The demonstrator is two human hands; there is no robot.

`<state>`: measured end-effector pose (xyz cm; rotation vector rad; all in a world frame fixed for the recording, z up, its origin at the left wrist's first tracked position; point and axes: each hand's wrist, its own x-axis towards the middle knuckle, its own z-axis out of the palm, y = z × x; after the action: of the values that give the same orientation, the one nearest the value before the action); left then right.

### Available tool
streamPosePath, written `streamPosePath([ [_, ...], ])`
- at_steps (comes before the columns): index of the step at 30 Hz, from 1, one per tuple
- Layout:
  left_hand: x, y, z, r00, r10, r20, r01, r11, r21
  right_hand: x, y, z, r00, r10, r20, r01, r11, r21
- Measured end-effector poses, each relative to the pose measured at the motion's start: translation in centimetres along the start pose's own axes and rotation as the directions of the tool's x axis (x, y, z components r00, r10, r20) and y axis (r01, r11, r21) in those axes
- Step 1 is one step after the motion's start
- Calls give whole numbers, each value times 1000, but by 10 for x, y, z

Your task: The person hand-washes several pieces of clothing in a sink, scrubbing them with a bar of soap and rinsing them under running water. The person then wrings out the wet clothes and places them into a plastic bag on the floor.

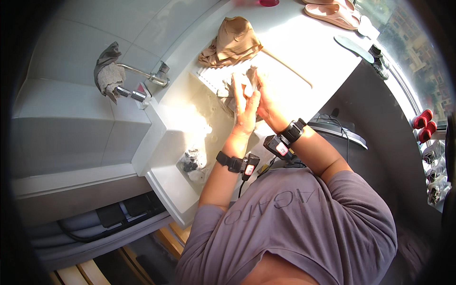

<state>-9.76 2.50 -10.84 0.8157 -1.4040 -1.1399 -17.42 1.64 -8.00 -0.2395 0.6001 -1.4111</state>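
My left hand (245, 107) and my right hand (266, 98) are close together over the ribbed washboard end of a white sink (167, 142). Wet, greyish-beige cloth (252, 79) is bunched between them, and more of it hangs down beside my left hand. Strong sunlight washes out part of the cloth and the fingers. Just beyond my hands lies a heap of tan fabric (237, 39). Cloudy water (192, 103) stands in the basin. Each wrist wears a black strap with a small device.
A chrome faucet (160, 79) with a grey rag (110, 76) is on the left wall. A thin rod (288, 67) lies on the white counter. Pink clogs (331, 14) and an insole (352, 48) are at the upper right. Red shoes (423, 119) stand by the window.
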Motion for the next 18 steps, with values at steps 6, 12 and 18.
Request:
streamPosePath([
  [6, -4, 16, -7, 987, -155, -37, 131, 924, -359, 25, 12, -21, 999, 8, 34, -13, 987, 163],
  [12, -3, 26, -21, 970, -242, 16, 181, 678, -712, 12, 8, -25, 994, 107, 13, -108, 992, 69],
  [18, -6, 32, -27, 981, -189, 33, 156, 688, -709, 12, 6, -33, 988, 155, 24, -156, 987, 32],
])
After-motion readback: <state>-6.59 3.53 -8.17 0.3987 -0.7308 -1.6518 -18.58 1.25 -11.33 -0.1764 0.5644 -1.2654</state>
